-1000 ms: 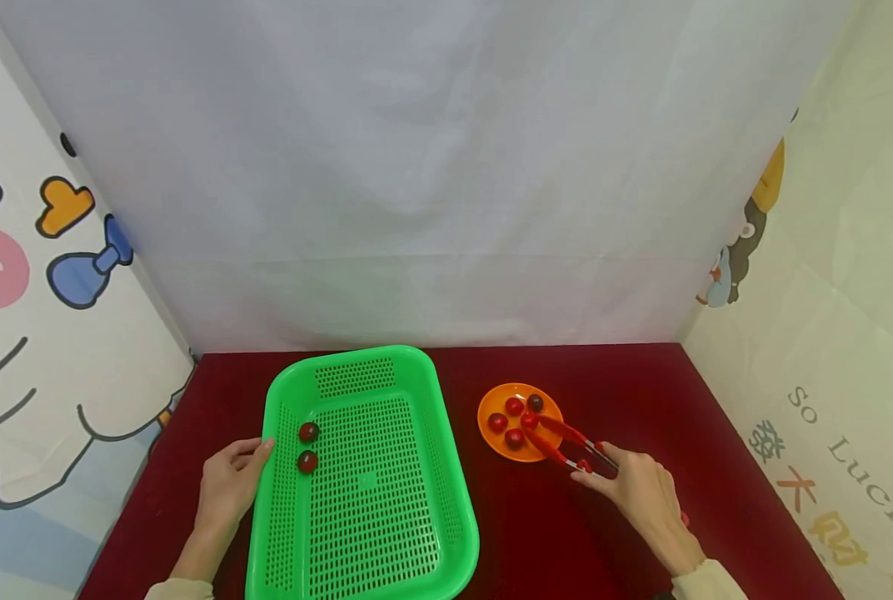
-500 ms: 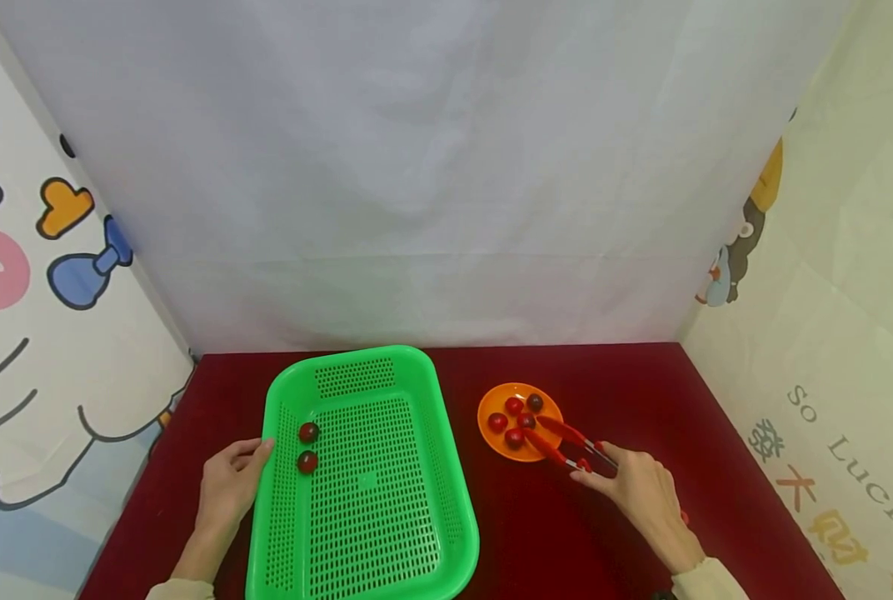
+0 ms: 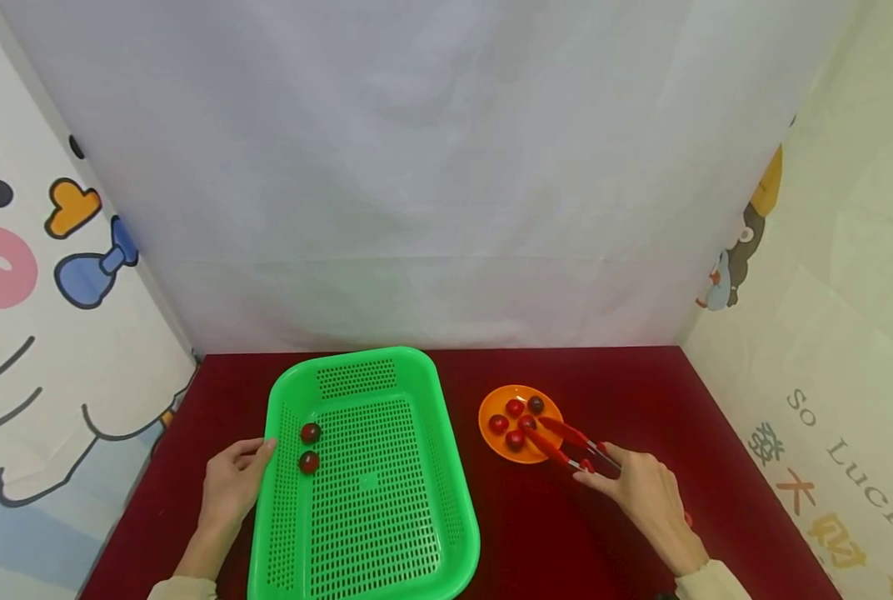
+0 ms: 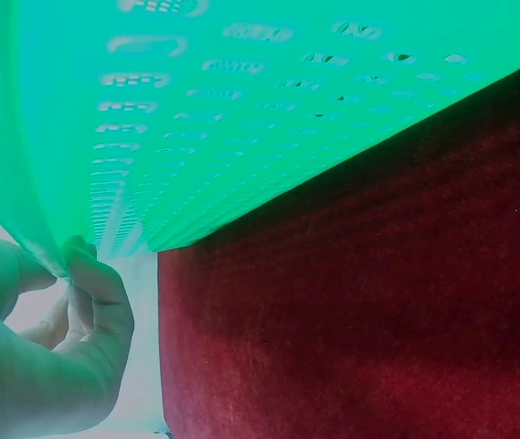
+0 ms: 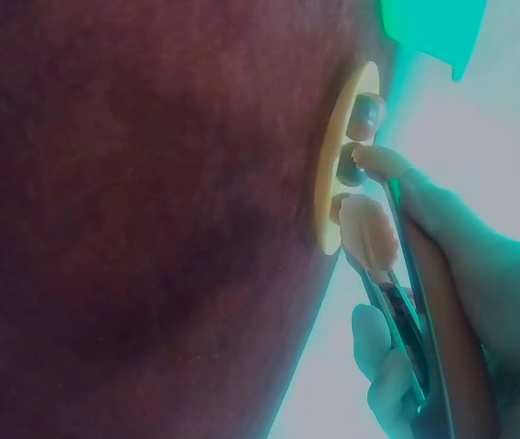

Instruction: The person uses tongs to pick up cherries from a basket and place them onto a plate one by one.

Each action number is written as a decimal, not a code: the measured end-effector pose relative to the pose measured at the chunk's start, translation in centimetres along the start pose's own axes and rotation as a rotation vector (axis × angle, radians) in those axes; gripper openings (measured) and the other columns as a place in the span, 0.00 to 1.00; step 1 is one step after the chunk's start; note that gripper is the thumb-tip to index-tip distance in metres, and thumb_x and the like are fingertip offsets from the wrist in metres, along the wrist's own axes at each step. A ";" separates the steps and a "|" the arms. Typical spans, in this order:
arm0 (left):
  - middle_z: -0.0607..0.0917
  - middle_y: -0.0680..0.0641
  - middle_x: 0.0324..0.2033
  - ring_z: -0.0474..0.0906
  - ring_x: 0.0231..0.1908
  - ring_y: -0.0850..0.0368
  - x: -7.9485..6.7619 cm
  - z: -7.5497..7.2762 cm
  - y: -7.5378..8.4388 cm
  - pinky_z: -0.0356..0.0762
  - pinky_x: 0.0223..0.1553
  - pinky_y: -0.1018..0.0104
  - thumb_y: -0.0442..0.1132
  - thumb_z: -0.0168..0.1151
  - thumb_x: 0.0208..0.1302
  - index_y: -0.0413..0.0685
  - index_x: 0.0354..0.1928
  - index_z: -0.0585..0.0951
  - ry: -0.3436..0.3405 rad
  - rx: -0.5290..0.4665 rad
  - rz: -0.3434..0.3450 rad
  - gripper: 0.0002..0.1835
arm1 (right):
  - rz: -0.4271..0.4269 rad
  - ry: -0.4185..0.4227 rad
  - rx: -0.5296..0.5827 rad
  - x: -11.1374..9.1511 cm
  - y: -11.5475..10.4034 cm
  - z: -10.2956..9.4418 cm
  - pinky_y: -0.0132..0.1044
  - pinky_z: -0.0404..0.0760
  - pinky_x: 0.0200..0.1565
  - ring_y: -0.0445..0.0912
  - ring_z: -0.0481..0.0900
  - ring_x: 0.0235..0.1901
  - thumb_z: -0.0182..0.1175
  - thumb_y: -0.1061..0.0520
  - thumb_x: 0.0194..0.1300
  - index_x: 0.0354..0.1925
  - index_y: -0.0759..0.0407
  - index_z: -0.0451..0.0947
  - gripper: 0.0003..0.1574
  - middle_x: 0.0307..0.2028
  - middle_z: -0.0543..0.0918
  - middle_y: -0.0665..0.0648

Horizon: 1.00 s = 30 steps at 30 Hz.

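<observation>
In the head view my left hand (image 3: 229, 492) pinches the left rim of a green perforated basket (image 3: 371, 517); the left wrist view shows thumb and fingers on the rim (image 4: 45, 261). Two dark red cherry tomatoes (image 3: 309, 462) lie in the basket, towards its left side. My right hand (image 3: 645, 496) grips a pair of red-tipped tongs (image 3: 547, 448). Their spread tips reach over a small orange plate (image 3: 495, 403) holding several cherry tomatoes (image 3: 515, 439). One tomato (image 3: 526, 422) sits at the tong tips; whether they squeeze it I cannot tell.
The dark red tabletop (image 3: 566, 533) runs back to a pale curtain (image 3: 446, 208). Printed cloth walls stand at the left (image 3: 34, 367) and right (image 3: 851, 350). The plate stands to the right of the basket, a gap between them.
The tomato at the tong tips has shifted slightly left and shows a darker side. Both hands, the tongs and the basket stay nearly in place; the head view has moved a little.
</observation>
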<state>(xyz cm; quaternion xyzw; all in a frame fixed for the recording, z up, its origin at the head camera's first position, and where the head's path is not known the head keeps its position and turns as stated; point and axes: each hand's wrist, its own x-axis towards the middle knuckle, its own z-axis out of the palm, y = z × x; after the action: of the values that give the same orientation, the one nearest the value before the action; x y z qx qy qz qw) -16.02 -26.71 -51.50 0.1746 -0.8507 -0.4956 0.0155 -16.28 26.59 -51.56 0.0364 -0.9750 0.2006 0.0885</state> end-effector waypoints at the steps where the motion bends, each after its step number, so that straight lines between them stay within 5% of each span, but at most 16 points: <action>1: 0.84 0.30 0.49 0.78 0.34 0.62 0.1 0.0 0.0 0.77 0.34 0.66 0.53 0.56 0.78 0.31 0.64 0.76 0.000 0.000 -0.002 0.30 | -0.002 0.003 -0.003 0.0 0.0 -0.1 0.33 0.55 0.17 0.39 0.52 0.17 0.79 0.37 0.54 0.50 0.62 0.87 0.37 0.15 0.62 0.45; 17: 0.85 0.32 0.47 0.78 0.34 0.61 0.2 0.0 0.1 0.76 0.35 0.65 0.52 0.57 0.78 0.31 0.63 0.77 0.003 0.002 -0.010 0.29 | -0.054 0.061 0.003 1.5 -2.0 -1.3 0.33 0.62 0.17 0.42 0.58 0.16 0.80 0.39 0.54 0.52 0.64 0.87 0.38 0.18 0.79 0.49; 23: 0.85 0.30 0.48 0.81 0.39 0.51 0.3 0.1 0.0 0.76 0.36 0.63 0.53 0.56 0.78 0.31 0.63 0.77 0.006 0.010 -0.012 0.30 | -0.098 0.090 -0.001 2.3 -3.2 -1.8 0.34 0.61 0.16 0.42 0.59 0.17 0.80 0.40 0.53 0.52 0.64 0.87 0.37 0.29 0.88 0.59; 30: 0.85 0.30 0.49 0.81 0.43 0.44 0.2 0.1 0.0 0.76 0.36 0.63 0.53 0.56 0.78 0.31 0.64 0.76 0.004 0.019 0.000 0.30 | -0.151 0.120 -0.019 3.2 -4.3 -1.9 0.33 0.58 0.17 0.40 0.56 0.17 0.81 0.41 0.51 0.49 0.63 0.87 0.35 0.17 0.75 0.49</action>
<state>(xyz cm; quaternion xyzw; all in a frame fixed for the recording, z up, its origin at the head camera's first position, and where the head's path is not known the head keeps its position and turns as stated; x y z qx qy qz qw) -16.24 -26.71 -51.61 0.1756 -0.8553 -0.4872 0.0157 -18.69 23.25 -47.55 0.0969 -0.9643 0.1858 0.1617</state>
